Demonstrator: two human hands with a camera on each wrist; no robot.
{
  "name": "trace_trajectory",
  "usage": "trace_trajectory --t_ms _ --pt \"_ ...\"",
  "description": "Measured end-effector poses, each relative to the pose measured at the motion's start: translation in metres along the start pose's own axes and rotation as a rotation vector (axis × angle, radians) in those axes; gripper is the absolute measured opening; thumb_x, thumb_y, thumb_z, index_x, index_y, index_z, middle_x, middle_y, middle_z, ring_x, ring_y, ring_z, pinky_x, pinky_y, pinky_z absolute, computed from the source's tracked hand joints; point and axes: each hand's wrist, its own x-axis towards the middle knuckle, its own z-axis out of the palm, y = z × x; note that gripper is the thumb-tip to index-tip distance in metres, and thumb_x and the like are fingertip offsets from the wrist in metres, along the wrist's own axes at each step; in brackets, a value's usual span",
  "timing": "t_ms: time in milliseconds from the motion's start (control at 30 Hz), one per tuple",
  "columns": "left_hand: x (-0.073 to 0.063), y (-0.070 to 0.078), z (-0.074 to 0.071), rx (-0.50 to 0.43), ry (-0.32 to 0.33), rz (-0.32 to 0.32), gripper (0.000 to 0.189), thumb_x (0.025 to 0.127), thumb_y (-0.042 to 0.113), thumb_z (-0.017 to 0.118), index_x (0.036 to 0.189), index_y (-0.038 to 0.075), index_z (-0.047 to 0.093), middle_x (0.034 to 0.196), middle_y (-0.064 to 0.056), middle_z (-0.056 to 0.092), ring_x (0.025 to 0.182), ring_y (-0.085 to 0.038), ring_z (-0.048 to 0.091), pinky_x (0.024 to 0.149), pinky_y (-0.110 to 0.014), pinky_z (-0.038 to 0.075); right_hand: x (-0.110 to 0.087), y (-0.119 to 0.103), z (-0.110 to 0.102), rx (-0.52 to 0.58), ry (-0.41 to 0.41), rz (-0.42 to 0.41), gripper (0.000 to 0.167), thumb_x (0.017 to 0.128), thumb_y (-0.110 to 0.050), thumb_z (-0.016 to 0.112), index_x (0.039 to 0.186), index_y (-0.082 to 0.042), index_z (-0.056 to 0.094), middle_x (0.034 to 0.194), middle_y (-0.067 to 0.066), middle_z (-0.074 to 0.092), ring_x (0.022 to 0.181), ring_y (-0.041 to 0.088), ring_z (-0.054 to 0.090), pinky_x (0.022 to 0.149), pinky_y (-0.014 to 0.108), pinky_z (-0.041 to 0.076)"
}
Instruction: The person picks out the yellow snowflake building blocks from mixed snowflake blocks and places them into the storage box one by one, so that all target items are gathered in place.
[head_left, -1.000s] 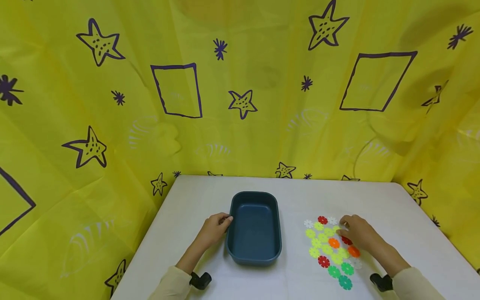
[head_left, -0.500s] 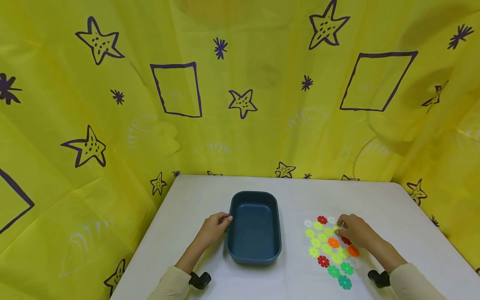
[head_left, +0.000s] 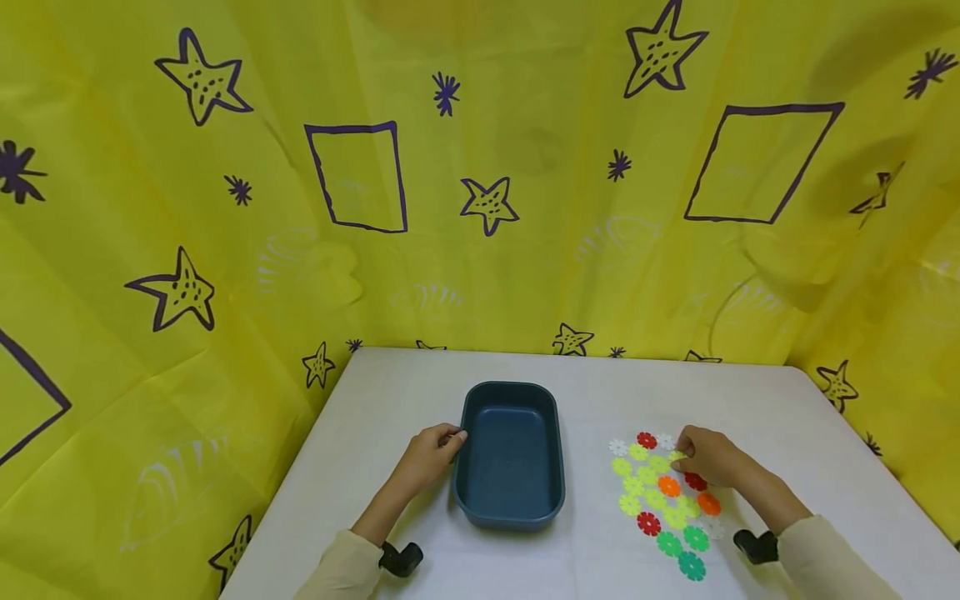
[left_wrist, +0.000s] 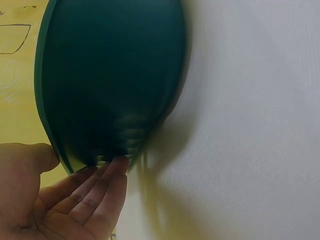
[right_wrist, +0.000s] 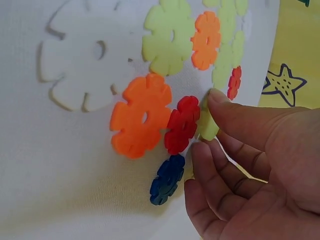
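Observation:
In the head view a dark teal plastic tray (head_left: 508, 518) stands on the white table. My left hand (head_left: 429, 457) grips its left side; in the left wrist view the thumb (left_wrist: 46, 157) lies at the rim and the fingers (left_wrist: 102, 192) against the outer wall. To the right, flat flower-shaped plastic discs lie spread out. My right hand (head_left: 708, 457) is at their far right edge. Its thumb and index finger pinch a yellow-green flower disc (right_wrist: 208, 122). Close by are a red disc (right_wrist: 182, 125), an orange disc (right_wrist: 141, 116) and a dark blue disc (right_wrist: 167, 180), the blue one hidden in the head view.
Green discs (head_left: 692, 566) lie at the near end of the group, white discs (head_left: 618, 448) at its far left. A yellow patterned curtain (head_left: 525, 283) rises behind and beside the white table (head_left: 420, 379). Each wrist wears a black camera mount (head_left: 401, 559).
My right hand has shifted slightly left over the discs, and its thumb and index finger have come closer together. The left hand and the tray stay where they were.

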Motion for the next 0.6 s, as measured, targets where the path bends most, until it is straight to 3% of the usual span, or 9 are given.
trace_trajectory --t_ms 600 --pt "0.0 0.0 -0.001 -0.004 0.002 0.007 0.039 0.11 0.029 0.058 0.126 -0.005 0.07 0.112 -0.014 0.077 0.098 -0.025 0.073 0.082 -0.04 0.062 0.003 0.009 -0.012 0.044 -0.061 -0.031 0.011 0.098 -0.006 0.071 0.1 0.004 0.067 0.09 0.006 0.062 0.082 0.021 0.055 0.074 0.037 0.053"
